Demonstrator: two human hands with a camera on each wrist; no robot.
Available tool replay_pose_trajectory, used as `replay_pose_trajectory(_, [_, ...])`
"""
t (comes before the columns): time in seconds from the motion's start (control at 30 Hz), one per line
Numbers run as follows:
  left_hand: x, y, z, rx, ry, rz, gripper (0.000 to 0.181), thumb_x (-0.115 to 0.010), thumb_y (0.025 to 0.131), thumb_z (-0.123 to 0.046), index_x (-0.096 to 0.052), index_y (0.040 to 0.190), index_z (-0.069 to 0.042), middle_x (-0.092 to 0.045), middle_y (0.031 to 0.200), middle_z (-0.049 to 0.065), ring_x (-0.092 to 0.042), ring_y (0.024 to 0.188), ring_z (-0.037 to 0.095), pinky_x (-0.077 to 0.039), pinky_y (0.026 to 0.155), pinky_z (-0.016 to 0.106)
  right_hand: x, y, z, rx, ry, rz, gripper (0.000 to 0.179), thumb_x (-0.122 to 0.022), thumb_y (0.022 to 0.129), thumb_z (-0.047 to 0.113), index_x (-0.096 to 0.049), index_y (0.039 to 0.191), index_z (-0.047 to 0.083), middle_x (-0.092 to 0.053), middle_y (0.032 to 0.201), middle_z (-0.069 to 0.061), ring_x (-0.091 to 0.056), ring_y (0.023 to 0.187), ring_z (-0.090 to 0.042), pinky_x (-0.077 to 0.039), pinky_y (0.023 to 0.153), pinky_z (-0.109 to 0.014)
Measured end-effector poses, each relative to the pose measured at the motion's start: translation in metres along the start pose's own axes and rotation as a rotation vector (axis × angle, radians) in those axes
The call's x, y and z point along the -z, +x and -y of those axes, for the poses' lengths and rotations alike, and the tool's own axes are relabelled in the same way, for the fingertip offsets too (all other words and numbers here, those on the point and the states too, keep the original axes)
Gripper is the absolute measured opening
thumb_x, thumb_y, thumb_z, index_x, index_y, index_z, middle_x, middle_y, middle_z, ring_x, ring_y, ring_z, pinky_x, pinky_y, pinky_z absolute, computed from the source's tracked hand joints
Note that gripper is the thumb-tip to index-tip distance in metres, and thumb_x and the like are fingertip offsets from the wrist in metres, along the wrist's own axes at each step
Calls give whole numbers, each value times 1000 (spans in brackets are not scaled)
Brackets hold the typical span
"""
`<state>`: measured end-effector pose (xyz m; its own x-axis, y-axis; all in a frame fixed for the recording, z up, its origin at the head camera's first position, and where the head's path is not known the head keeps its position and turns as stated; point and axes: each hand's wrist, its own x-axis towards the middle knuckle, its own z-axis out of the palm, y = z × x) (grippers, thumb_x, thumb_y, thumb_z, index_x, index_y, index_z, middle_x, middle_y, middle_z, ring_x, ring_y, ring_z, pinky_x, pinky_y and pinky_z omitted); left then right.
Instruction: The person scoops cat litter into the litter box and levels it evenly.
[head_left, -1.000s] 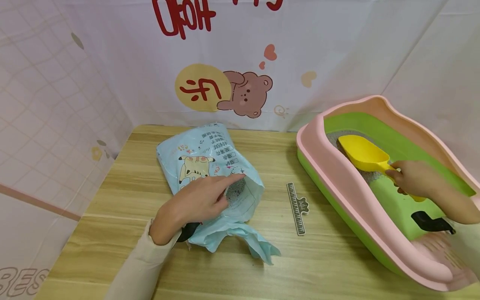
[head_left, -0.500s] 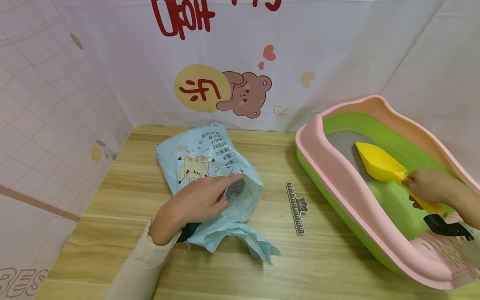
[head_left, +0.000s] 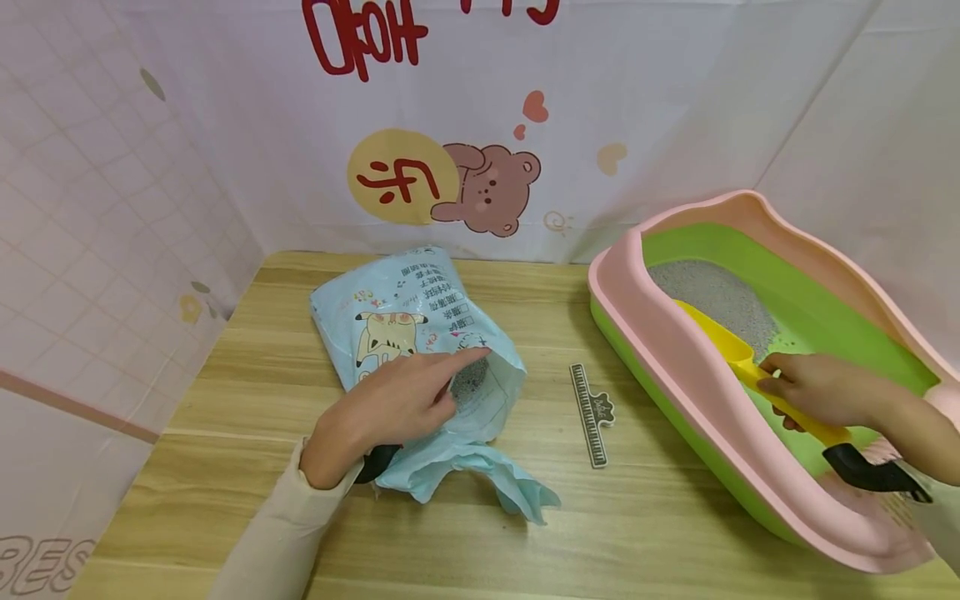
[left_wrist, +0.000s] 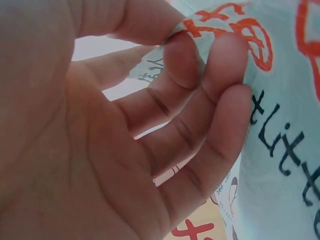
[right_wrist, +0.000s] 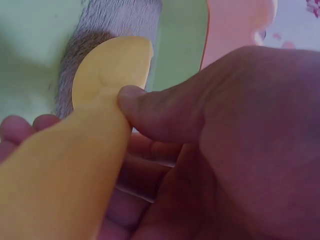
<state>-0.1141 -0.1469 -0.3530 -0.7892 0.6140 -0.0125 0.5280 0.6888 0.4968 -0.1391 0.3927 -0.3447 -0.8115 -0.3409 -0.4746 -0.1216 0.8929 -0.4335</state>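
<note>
At the left of the head view, my left hand (head_left: 390, 404) pinches the rim of a pale blue cat litter bag (head_left: 450, 287). The bag lies on its side, its mouth facing right, and grey litter (head_left: 470, 382) shows inside. In the left wrist view, the thumb and a finger meet on the bag's edge (left_wrist: 225, 20). My right hand (head_left: 832, 387) grips the handle of a yellow scoop (head_left: 723, 337) inside the litter box (head_left: 693, 379). The near rim hides part of the scoop's bowl. Grey litter (head_left: 708, 292) covers the box's far left end.
A flat clip (head_left: 591, 417) lies on the wooden table (head_left: 555, 550) between bag and box. The bag's crumpled flap (head_left: 480, 471) spreads toward the table's front. Behind stands a white printed cloth (head_left: 660, 92), and another covers the left side.
My right hand has drawn the scoop back, then moved it left to the box's near rim, where its bowl tilts and partly drops from sight. The left hand stays at the bag.
</note>
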Motion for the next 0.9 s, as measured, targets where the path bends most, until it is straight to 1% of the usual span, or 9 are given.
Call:
replay_pose_trajectory(0.1, [-1,0,0,-4,-2,3,71,-57,96,-2,-53,165,-18,-59,92,-4,-45,65,10,-45,59,30,-2,4,8,30,-52,-7,25,-48,116,7,-54,129,-13,-61,75,2,-61,63,-12,-50,61,-30])
replay_pose_trajectory(0.2, [-1,1,2,-13,-2,4,71,-56,95,-1,-53,164,-17,-53,84,-4,-45,64,10,-45,58,30,-2,6,13,63,-92,-19,30,-50,115,7,-56,133,-16,-63,77,3,-63,64,-9,-52,66,-31])
replay_pose_trajectory(0.27, [-2,1,3,-17,-2,3,70,-56,96,-1,-53,164,-16,-59,89,-2,-45,64,10,-45,58,30,-2,6,16,83,-131,-28,34,-51,115,7,-56,138,-17,-64,79,6,-63,65,-6,-54,71,-31])
replay_pose_trajectory(0.4, [-1,1,3,-12,0,5,69,-56,97,-2,-53,164,-16,-68,114,3,-47,66,11,-47,61,30,-2,7,18,134,-190,-37,35,-52,113,5,-59,140,-17,-63,74,13,-61,65,-1,-53,76,-31])
replay_pose_trajectory(0.47, [-1,2,2,-8,3,7,69,-57,97,-3,-53,165,-17,-69,121,3,-49,67,11,-48,62,30,-2,6,18,150,-185,-32,35,-53,113,4,-60,141,-17,-62,72,15,-60,64,0,-53,77,-30])
replay_pose_trajectory(0.53, [-1,2,2,-11,-1,6,69,-56,97,-2,-53,165,-16,-69,120,5,-48,66,12,-47,61,31,0,3,17,168,-157,-24,34,-54,112,3,-60,139,-18,-63,74,13,-61,63,-2,-53,75,-30])
replay_pose_trajectory(0.73, [0,1,3,-9,-8,8,69,-57,97,-2,-53,164,-16,-69,115,4,-47,65,11,-46,60,30,9,-7,11,107,-48,31,42,-56,112,2,-50,140,-28,-68,92,0,-65,69,-8,-57,69,-30])
replay_pose_trajectory(0.8, [0,0,3,-8,-8,10,69,-57,96,-1,-53,164,-16,-68,112,4,-47,65,11,-46,61,30,10,-12,10,82,-49,19,42,-56,113,3,-50,141,-27,-67,92,0,-63,69,-8,-55,66,-29])
replay_pose_trajectory(0.9, [0,1,3,-5,-8,10,70,-56,96,-1,-53,164,-16,-67,108,3,-47,66,11,-46,61,30,12,-19,9,86,-100,-52,37,-58,112,2,-56,139,-23,-63,88,3,-58,66,-6,-51,62,-28])
